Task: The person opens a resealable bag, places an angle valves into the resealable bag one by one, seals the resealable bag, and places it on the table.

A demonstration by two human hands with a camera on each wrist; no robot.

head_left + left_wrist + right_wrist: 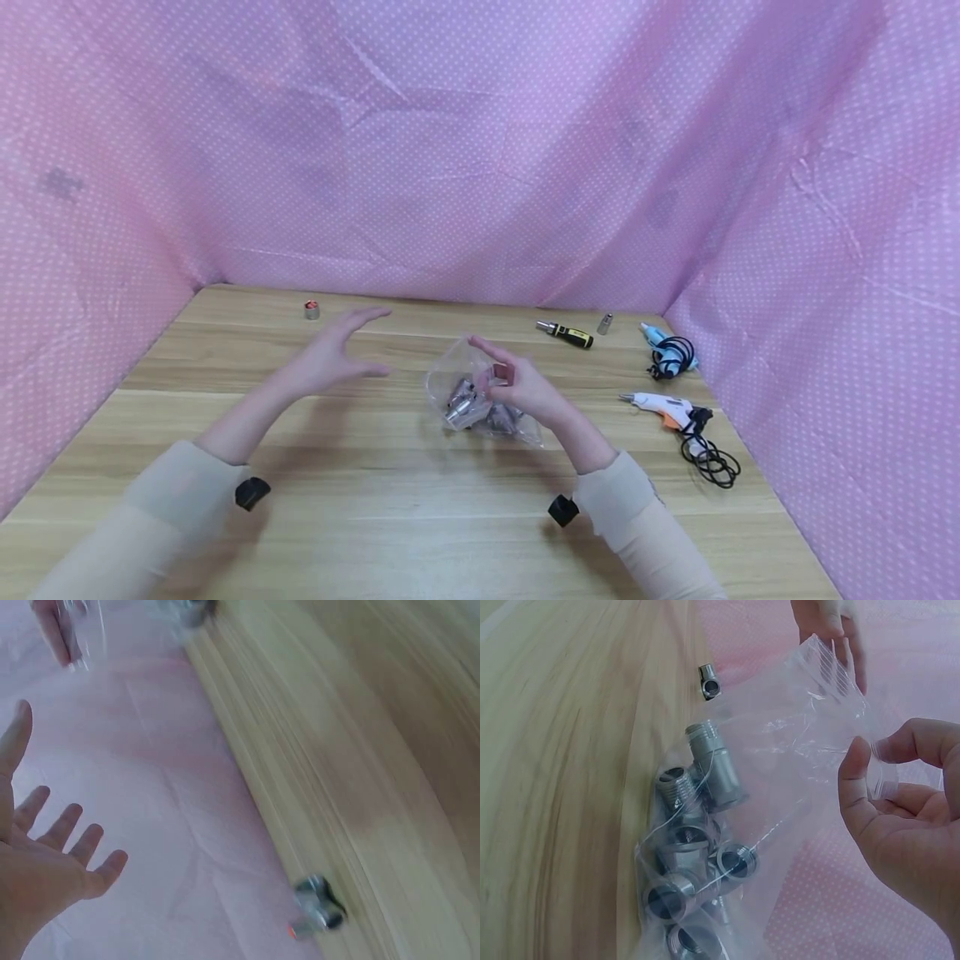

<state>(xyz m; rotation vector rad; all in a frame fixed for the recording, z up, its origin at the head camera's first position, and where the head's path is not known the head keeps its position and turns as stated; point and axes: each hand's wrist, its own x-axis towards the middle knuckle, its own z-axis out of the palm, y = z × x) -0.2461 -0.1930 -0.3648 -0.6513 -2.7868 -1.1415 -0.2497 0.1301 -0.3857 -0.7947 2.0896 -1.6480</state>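
My right hand pinches the rim of a clear plastic bag that rests on the wooden table. In the right wrist view its thumb and forefinger nip the bag's edge, and several grey threaded metal fittings lie inside. My left hand hovers left of the bag with fingers spread, holding nothing; the left wrist view shows its palm bare. Its fingertips show just beyond the bag's mouth.
A small metal fitting with a red end stands at the back left. At the back right lie a yellow-black screwdriver, a small metal piece, a blue glue gun and a white glue gun with black cord. Pink dotted cloth walls the table.
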